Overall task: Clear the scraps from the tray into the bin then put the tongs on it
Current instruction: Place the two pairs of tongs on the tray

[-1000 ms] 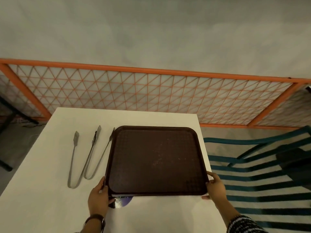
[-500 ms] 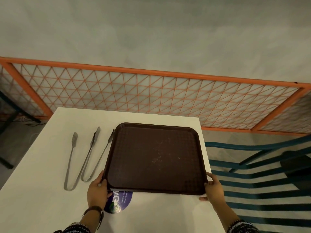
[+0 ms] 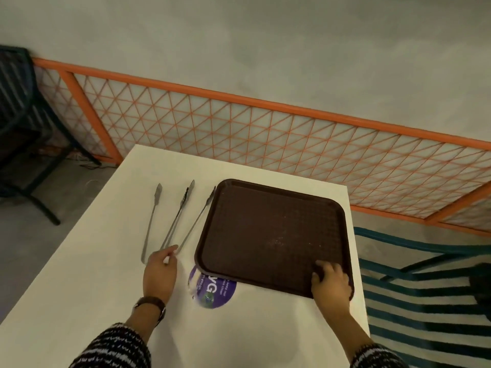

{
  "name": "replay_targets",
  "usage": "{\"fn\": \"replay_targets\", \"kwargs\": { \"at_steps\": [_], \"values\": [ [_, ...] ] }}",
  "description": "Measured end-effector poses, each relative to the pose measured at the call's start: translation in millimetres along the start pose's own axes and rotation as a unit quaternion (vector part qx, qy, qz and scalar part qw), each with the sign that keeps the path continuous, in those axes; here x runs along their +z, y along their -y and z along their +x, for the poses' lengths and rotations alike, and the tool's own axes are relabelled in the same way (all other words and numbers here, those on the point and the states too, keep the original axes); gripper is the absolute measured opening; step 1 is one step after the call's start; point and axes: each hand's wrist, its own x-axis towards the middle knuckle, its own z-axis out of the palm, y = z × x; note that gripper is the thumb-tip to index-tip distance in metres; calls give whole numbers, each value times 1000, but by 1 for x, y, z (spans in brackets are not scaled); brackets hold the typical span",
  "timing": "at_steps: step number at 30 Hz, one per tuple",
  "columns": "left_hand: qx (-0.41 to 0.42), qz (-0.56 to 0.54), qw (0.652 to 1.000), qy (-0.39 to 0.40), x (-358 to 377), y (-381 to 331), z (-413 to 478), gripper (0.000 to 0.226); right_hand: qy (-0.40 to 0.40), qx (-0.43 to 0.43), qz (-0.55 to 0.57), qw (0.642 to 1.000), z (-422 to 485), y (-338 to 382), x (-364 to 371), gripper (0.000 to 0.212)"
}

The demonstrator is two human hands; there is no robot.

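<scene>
A dark brown tray (image 3: 265, 216) lies flat on the white table (image 3: 79, 261), with a few pale specks near its middle. Two metal tongs (image 3: 175, 221) lie side by side just left of the tray, tips pointing away from me. My left hand (image 3: 159, 272) is at their near ends, its fingertips closed over the hinge of the tongs closer to the tray, which lie on the table. My right hand (image 3: 330, 284) grips the tray's near right corner, fingers on top. No bin is in view.
A round purple sticker (image 3: 215, 290) on the table is partly under the tray's near edge. A teal striped chair (image 3: 425, 288) stands close on the right, a dark chair (image 3: 18, 123) at the far left. An orange lattice railing (image 3: 265, 134) runs behind the table.
My left hand let go of the tray's near left corner and moved left to the tongs' hinge ends. My right hand shifted onto the tray's top. My view swung right and tilted.
</scene>
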Motion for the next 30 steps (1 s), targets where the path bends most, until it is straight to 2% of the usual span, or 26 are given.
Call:
{"fn": "replay_targets", "kwargs": {
  "at_steps": [4,8,13,17,20,25,30],
  "values": [
    [-1,-37,999,-25,-27,3,2,26,54,-110,-20,992,-10,76,21,34],
    [-6,-67,997,-48,-53,8,0,22,106,-211,24,972,-26,158,52,33],
    [-27,-84,993,-74,-84,26,-3,25,162,-269,67,947,-42,240,88,35],
    [-36,-88,993,-75,-100,39,-6,27,197,-256,26,946,-41,281,115,43],
    [-41,-95,992,-78,-112,49,-4,31,216,-196,-13,957,-38,295,134,43],
    [-43,-97,992,-69,-119,62,1,32,234,-91,68,966,-32,302,154,43],
    [-32,-83,995,-42,-108,58,6,30,251,-74,195,945,-51,289,116,48]
  ]
}}
